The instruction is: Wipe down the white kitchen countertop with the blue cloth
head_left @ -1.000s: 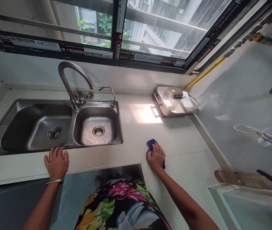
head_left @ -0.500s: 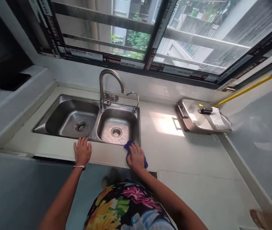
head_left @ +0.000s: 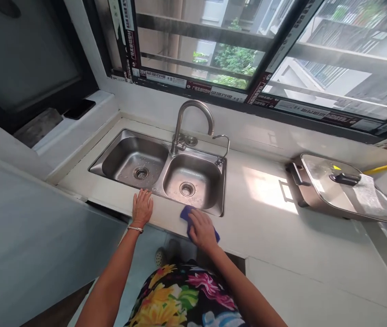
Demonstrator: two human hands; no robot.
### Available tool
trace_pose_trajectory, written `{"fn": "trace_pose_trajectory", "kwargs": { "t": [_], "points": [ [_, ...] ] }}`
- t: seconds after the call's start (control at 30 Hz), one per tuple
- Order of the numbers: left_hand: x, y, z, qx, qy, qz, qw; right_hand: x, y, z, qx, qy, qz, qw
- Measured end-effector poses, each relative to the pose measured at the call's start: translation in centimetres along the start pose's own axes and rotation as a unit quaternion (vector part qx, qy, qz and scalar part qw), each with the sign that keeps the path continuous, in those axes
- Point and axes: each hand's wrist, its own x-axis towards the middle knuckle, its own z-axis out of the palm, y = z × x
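My left hand (head_left: 142, 209) lies palm down on the pale countertop (head_left: 265, 240) at its front edge, fingers stretched toward the sink rim and holding nothing. Under my right hand (head_left: 203, 228) is a blue cloth (head_left: 186, 213), pressed on the counter strip in front of the right basin. Its corners stick out past my fingers; the palm hides the rest. Just beyond both hands is the steel double sink (head_left: 161, 181), with some water drops in its basins.
A tall curved faucet (head_left: 196, 104) and a thin small tap (head_left: 228, 146) rise behind the basins. On the right stands an electric pan with a glass lid (head_left: 319, 181), a white cloth (head_left: 370, 195) on it. A dark phone-like slab (head_left: 79, 109) lies on the left ledge.
The camera view has turned left, so the scene sits further right. My right hand and the blue cloth have slid a little left along the sink's front edge. My left hand stays in place.
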Motion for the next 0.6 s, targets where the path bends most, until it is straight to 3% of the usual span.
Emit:
{"fn": "trace_pose_trajectory", "kwargs": {
  "t": [0.13, 0.23, 0.3, 0.47, 0.6],
  "points": [
    [-1.8, -0.9, -1.4, -0.089, 0.025, 0.012, 0.996, -3.5, 2.7, -1.8, -0.037, -0.013, 0.01, 0.999],
    [-6.0, -2.0, -3.1, -0.161, 0.076, -0.008, 0.984, -5.0, 3.5, -2.3, -0.069, -0.013, 0.025, 0.997],
    [-9.9, -2.9, -4.1, -0.181, 0.099, -0.057, 0.977, -5.1, 3.2, -2.0, -0.092, -0.008, 0.041, 0.995],
    [-19.3, -4.1, -4.8, -0.25, 0.094, -0.254, 0.93, -1.3, 0.2, 0.3, -0.102, -0.02, 0.048, 0.993],
    [-22.0, -3.2, -4.1, -0.321, 0.085, -0.318, 0.888, 4.4, -3.7, 3.1, -0.057, -0.044, 0.009, 0.997]
  ]
}}
